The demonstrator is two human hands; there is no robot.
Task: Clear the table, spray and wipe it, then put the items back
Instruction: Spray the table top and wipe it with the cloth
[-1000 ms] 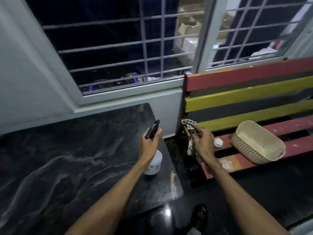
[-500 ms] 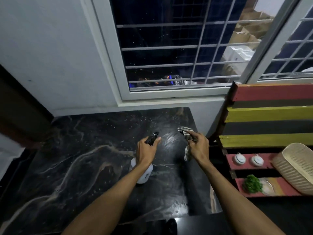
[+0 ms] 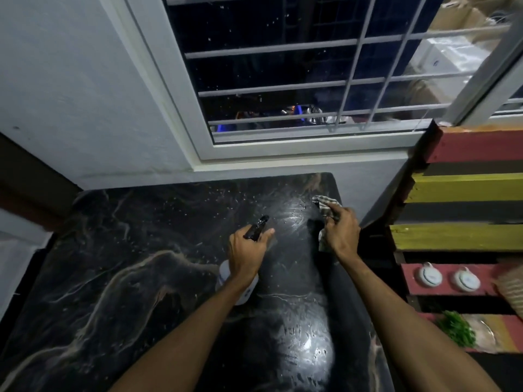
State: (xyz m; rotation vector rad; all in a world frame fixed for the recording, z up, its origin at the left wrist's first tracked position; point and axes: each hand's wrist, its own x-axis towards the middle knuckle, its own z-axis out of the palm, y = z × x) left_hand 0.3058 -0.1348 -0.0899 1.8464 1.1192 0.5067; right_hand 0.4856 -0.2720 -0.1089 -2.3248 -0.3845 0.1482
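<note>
A black marble table (image 3: 135, 292) fills the lower left and middle, wet with droplets and streaks near its far right corner. My left hand (image 3: 244, 257) grips a white spray bottle (image 3: 225, 274) by its black trigger head, held above the table's middle. My right hand (image 3: 341, 234) pinches a checked cloth (image 3: 324, 205) over the table's right side, the cloth hanging down below the fingers.
A striped red, yellow and dark slatted bench (image 3: 464, 193) stands to the right. On its seat lie two white round lidded jars (image 3: 428, 275), green herbs (image 3: 455, 329) and a woven basket (image 3: 512, 284) at the frame edge. A barred window (image 3: 311, 80) and white wall rise behind.
The view has swung left from the bench onto the table. Both hands have moved over the tabletop with bottle and cloth, and spray droplets now lie on the far part of the table.
</note>
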